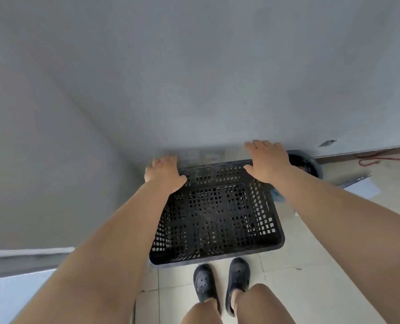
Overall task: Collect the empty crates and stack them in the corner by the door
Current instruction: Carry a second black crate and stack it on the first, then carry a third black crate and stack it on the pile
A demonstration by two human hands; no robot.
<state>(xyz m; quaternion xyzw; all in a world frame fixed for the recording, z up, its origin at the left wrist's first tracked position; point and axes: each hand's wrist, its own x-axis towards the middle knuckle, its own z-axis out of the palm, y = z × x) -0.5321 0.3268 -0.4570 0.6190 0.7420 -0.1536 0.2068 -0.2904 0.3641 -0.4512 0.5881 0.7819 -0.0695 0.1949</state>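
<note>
Crate (217, 213) time. Both hands are up at its far corners: my left hand (165, 173) is wrapped over the far-left corner of the rim, and my right hand (268, 160) lies over the far-right corner with the fingers fairly straight, thumb hooked inside. It's a black plastic one with holes, empty, right in front of my shoes (221, 285), with the wall (194, 78) just past my fingertips. Can't tell if it's fully down on the floor (323, 253) or hanging a bit.

What worries me: I only have the far edge, so the near edge could swing or drop toward my toes if I lift. Knuckles could get pinched between rim and wall if I shove it further in. Also a dark bucket (307, 163) sits just past my right hand, easy to bump. Looks like another rim under the near edge, not sure, so it might not seat square.
</note>
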